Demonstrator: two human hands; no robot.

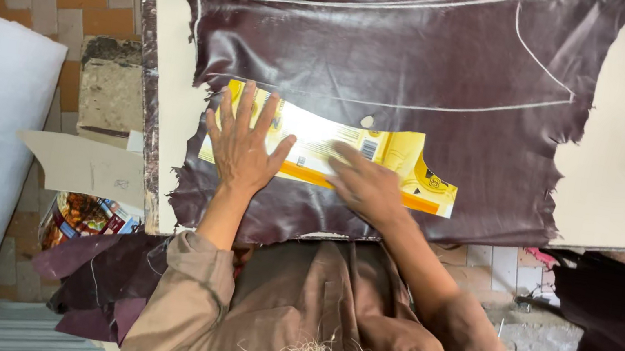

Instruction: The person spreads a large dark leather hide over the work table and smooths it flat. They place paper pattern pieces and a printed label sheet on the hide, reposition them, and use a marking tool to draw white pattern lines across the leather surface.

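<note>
Both hands flat on yellow card, maroon leather

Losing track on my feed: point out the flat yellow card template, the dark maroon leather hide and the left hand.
flat yellow card template [405, 160], head view, on its right part.
dark maroon leather hide [397, 48], head view, on its middle.
left hand [240, 150], head view, on its back, pressed flat on the template.
</note>
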